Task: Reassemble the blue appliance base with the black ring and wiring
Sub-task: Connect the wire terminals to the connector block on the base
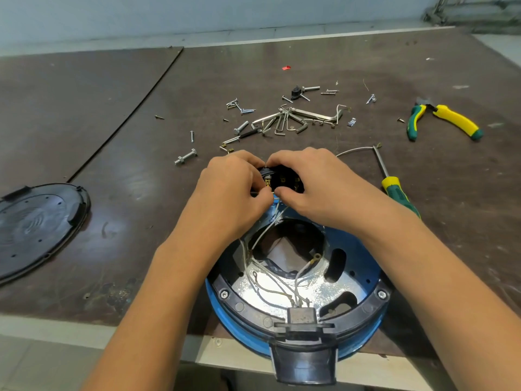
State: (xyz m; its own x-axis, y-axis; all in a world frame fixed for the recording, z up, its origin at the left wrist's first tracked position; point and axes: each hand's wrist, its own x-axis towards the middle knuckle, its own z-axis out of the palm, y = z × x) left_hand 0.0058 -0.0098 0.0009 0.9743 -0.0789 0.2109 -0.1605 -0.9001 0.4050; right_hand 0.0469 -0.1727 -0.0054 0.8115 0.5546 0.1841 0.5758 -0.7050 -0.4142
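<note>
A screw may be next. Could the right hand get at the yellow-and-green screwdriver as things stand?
Probably yes, once freed: the screwdriver lies uncovered on the table just right of the right hand. For now that hand and the left hand both grip the black part at the blue base's far rim.

Blue base [363, 249]: open side up at the near edge of the table [112, 108], overhanging slightly.
Black ring [245, 306]: seated inside the base's rim, one screw on each side.
Wiring [270, 280]: pale leads looped over the shiny inner plate, running from the near connector [301, 317] toward the hands.
Terminal block [287, 180]: at the base's far rim, brass contacts showing.
Left hand [231, 190]: fingers curled on the block's left end.
Right hand [313, 182]: fingers curled over its right side.
Black cover [39, 227]: flat, well apart at left.
Screwdriver [394, 190]: just beside the right wrist.
Pliers [442, 119]: far right.
Hex keys [284, 122]: fanned among loose screws beyond the hands.
</note>
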